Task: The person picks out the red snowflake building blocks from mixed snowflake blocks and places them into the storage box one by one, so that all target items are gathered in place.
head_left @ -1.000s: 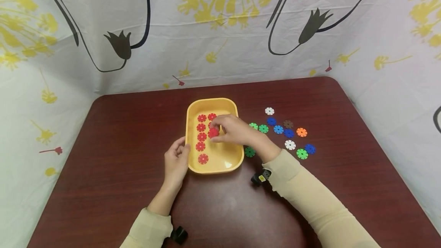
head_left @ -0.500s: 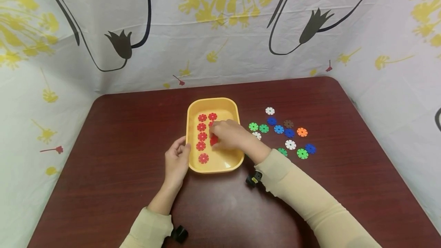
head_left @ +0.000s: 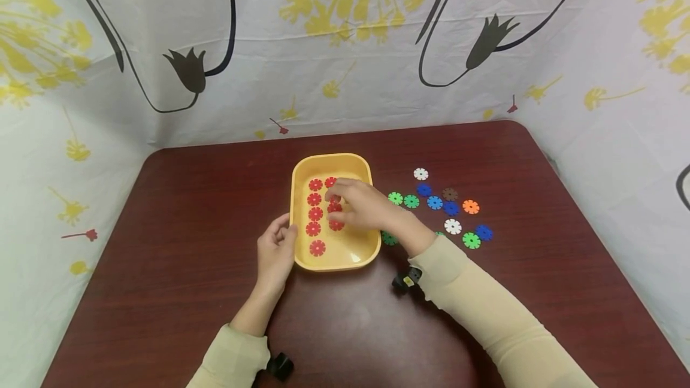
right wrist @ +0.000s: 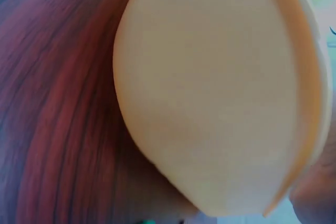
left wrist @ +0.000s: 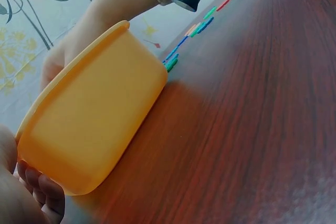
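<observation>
A yellow tray stands on the dark red table, with red notched discs in it. Several discs form a left column; a shorter right column is partly hidden by my right hand. My left hand grips the tray's left wall, thumb by the rim and fingers curled against the outside in the left wrist view. Over the tray, my right hand has thumb and fingers parted above the right column, nothing pinched between them. A red disc lies just below its thumb.
Right of the tray, loose notched discs lie scattered on the table: white, blue, green, brown and orange. My right forearm crosses the table beside them. A patterned cloth hangs behind the table.
My right hand lowered a red disc to the bottom of the right column, let go of it and rose away. My left hand has stayed on the tray's side.
</observation>
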The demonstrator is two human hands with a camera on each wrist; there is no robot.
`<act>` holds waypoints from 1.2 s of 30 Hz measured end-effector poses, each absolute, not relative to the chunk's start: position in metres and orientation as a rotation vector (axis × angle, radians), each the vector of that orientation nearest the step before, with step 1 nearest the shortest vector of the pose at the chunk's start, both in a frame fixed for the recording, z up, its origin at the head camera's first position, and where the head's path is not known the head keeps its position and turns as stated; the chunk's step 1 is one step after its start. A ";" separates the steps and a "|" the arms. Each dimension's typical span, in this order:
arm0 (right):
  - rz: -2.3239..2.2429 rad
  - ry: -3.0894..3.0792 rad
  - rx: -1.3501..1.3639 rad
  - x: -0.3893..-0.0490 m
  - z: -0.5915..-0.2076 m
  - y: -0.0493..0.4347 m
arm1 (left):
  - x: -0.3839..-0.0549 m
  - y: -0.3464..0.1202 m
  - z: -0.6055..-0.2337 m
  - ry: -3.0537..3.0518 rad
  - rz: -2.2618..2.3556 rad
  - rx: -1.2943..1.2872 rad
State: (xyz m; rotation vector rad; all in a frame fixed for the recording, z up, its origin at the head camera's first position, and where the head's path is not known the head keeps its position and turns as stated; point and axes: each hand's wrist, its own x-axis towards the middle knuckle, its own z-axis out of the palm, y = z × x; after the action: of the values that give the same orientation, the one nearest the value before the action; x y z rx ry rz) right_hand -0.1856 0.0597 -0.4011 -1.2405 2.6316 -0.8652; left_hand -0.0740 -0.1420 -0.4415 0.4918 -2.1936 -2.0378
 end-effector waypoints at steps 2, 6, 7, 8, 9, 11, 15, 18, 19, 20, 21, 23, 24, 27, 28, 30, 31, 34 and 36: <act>-0.985 2.640 -1.251 -0.186 -0.400 0.066 | -0.074 -0.143 -0.444 -2.190 -2.028 0.482; -1.155 2.668 -1.265 -0.186 -0.401 0.080 | -0.074 -0.143 -0.446 -2.179 -2.012 0.455; -1.178 2.676 -1.270 -0.186 -0.401 0.083 | -0.074 -0.143 -0.445 -2.179 -2.009 0.452; -1.195 2.683 -1.272 -0.186 -0.401 0.087 | -0.073 -0.143 -0.445 -2.179 -2.007 0.450; -1.211 2.687 -1.271 -0.186 -0.401 0.090 | -0.073 -0.143 -0.445 -2.182 -2.007 0.451; -1.224 2.697 -1.260 -0.186 -0.402 0.097 | -0.074 -0.143 -0.445 -2.185 -2.011 0.460; -1.219 2.704 -1.240 -0.186 -0.403 0.112 | -0.074 -0.144 -0.444 -2.192 -2.025 0.491; -1.216 2.695 -1.214 -0.186 -0.404 0.123 | -0.072 -0.143 -0.437 -2.205 -2.022 0.503; -1.211 2.692 -1.198 -0.186 -0.404 0.126 | -0.071 -0.142 -0.432 -2.211 -2.019 0.506; -1.202 2.692 -1.181 -0.185 -0.405 0.129 | -0.070 -0.140 -0.426 -2.215 -2.016 0.506; -1.192 2.694 -1.159 -0.185 -0.405 0.133 | -0.069 -0.139 -0.422 -2.221 -2.013 0.498; -1.162 2.702 -1.124 -0.183 -0.406 0.139 | -0.067 -0.137 -0.415 -2.224 -2.009 0.488; -1.144 2.705 -1.111 -0.183 -0.407 0.143 | -0.066 -0.136 -0.412 -2.224 -2.009 0.488; -1.106 2.708 -1.087 -0.180 -0.409 0.154 | -0.065 -0.135 -0.411 -2.210 -2.014 0.472; -1.099 2.706 -1.085 -0.180 -0.410 0.159 | -0.065 -0.135 -0.410 -2.205 -2.013 0.473; -1.091 2.706 -1.074 -0.178 -0.412 0.168 | -0.064 -0.134 -0.409 -2.199 -2.012 0.468; -1.089 2.708 -1.067 -0.178 -0.413 0.172 | -0.065 -0.134 -0.409 -2.196 -2.011 0.462; -1.079 2.728 -1.032 -0.176 -0.417 0.186 | -0.065 -0.133 -0.410 -2.195 -2.008 0.462; -1.075 2.742 -1.006 -0.174 -0.420 0.194 | -0.065 -0.133 -0.410 -2.196 -2.011 0.465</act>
State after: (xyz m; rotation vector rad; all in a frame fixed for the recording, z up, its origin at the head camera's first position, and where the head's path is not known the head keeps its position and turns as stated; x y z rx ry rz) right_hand -0.1743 0.1944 -0.4197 -1.0059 2.7416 -1.0747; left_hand -0.0655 -0.1328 -0.4101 0.4648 -2.1956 -2.0110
